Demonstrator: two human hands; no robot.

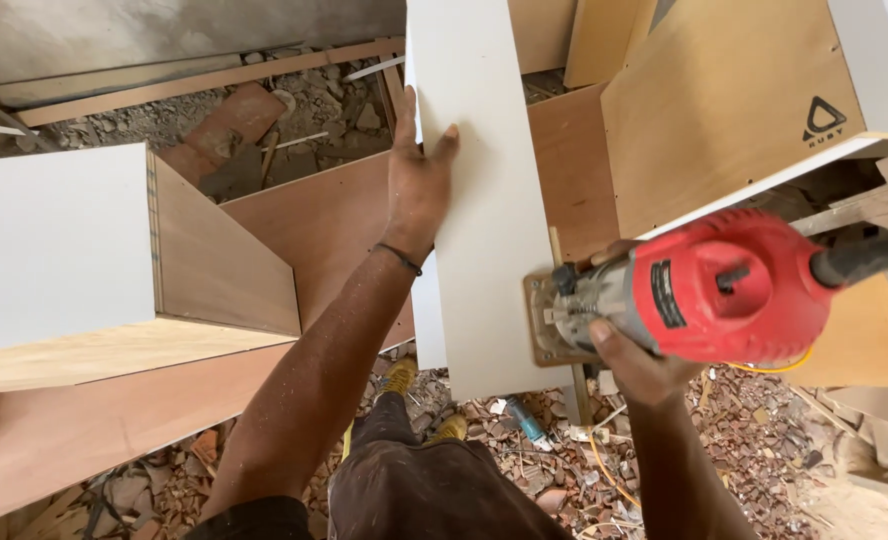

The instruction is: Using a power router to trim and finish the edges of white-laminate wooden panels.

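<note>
A long white laminated board runs from the top of the view down toward me. My left hand grips its left edge, thumb on the white face. My right hand holds a red and grey hand router tipped on its side, its square base plate pressed against the board's right edge near the lower end. A black cord leaves the router's red cap to the right.
A white-faced plywood cabinet box stands at the left on a brown plywood sheet. Another plywood box lies at the upper right. Rubble, broken bricks and a yellow cable cover the floor around my feet.
</note>
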